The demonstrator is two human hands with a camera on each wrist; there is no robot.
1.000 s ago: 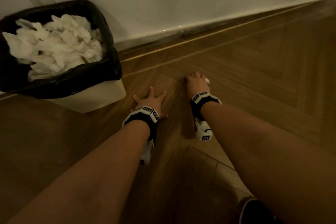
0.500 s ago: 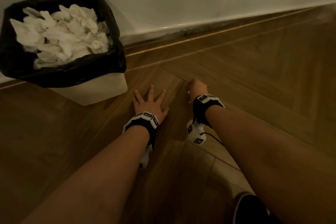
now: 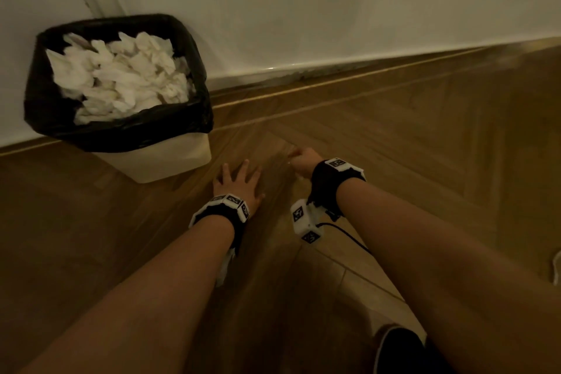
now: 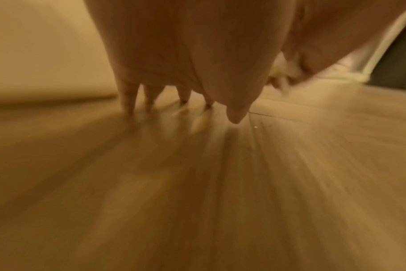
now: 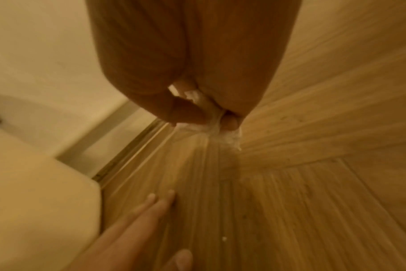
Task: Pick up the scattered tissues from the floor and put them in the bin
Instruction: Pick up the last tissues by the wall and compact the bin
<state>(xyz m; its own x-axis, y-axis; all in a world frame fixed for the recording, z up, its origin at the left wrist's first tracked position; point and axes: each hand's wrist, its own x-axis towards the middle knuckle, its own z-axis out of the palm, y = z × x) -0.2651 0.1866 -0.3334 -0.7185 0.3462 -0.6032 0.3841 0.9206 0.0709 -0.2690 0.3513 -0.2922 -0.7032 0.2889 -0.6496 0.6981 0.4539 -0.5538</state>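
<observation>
A cream bin [image 3: 158, 158] with a black liner [image 3: 54, 118] stands against the wall at the left, heaped with white tissues [image 3: 121, 79]. My left hand [image 3: 238, 181] lies flat on the wooden floor with fingers spread, just right of the bin's base; its fingertips [image 4: 127, 108] touch the boards. My right hand [image 3: 303, 161] hovers beside it, a little above the floor, and pinches a small white tissue [image 5: 209, 117] between thumb and fingers. From the head view the tissue is almost hidden by that hand.
White wall and skirting [image 3: 334, 70] run behind the bin, with a brass strip [image 3: 334, 86] in the herringbone floor. A dark shoe [image 3: 397, 349] shows at the bottom. A white speck [image 5: 224, 238] lies on the floor near my left hand.
My right hand has lifted off the floor with the tissue and drawn back toward me and left. The left hand stays planted. The view has tilted up, showing more wall.
</observation>
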